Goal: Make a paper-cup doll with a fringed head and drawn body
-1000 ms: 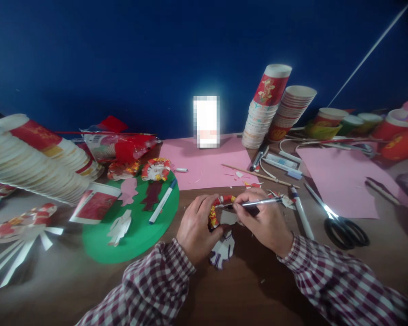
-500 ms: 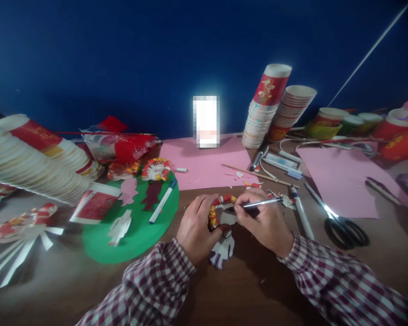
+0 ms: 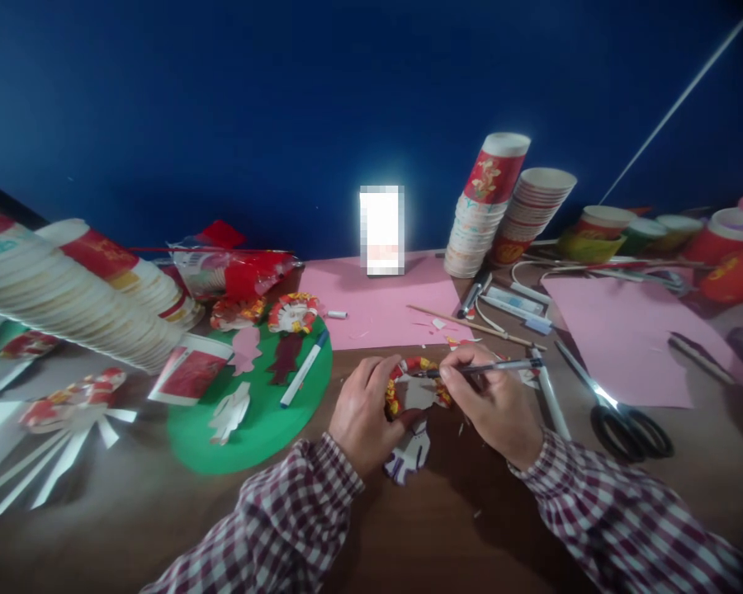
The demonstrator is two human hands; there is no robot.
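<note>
In the head view my left hand (image 3: 364, 408) is closed around the left side of a paper cup cutout (image 3: 418, 393) with a curled red and yellow rim. Its thumb lies across the lower edge of the white middle. Just below the thumb is a small white paper figure (image 3: 410, 454) outlined in purple; whether it is joined to the cutout, I cannot tell. My right hand (image 3: 497, 403) pinches a dark pen (image 3: 508, 365), which slants across with its tip over the upper part of the white middle. The tip's exact contact is too small to make out.
A green disc (image 3: 266, 437) at left carries small paper figures and a marker (image 3: 303, 369). Stacked paper cups (image 3: 480, 223) stand behind; others lean at left. Scissors (image 3: 625, 425) lie right of my right hand, near a white marker (image 3: 552, 396). Pink sheets (image 3: 625, 338) lie farther back.
My right hand has shifted slightly right, away from the left, and the pen lies flatter. More of the cutout's right rim shows. The whole view has moved a little.
</note>
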